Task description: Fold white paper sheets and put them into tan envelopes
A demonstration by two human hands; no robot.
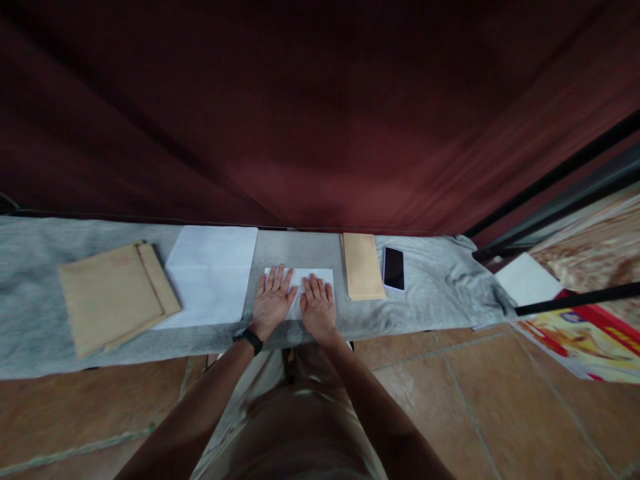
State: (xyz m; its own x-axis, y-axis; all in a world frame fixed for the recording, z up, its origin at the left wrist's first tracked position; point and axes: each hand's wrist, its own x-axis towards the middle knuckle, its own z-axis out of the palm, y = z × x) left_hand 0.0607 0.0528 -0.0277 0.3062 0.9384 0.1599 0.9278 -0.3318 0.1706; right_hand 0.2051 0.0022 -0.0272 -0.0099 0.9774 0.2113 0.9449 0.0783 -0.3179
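A folded white sheet of paper (pixel 320 276) lies on the grey cloth (pixel 430 293) that covers a low table in front of me. My left hand (pixel 271 300), with a black band at the wrist, lies flat on the sheet's left half, fingers spread. My right hand (pixel 317 305) presses flat on the sheet beside it, fingers together. Neither hand grips anything. A narrow brown envelope (pixel 362 265) lies just right of the sheet.
A stack of white paper (pixel 210 275) and large brown envelopes (pixel 113 293) lie to the left. A dark phone (pixel 393 268) rests right of the narrow envelope. A dark red curtain (pixel 320 113) hangs behind. Tiled floor, black bars and printed sheets (pixel 580 333) are at right.
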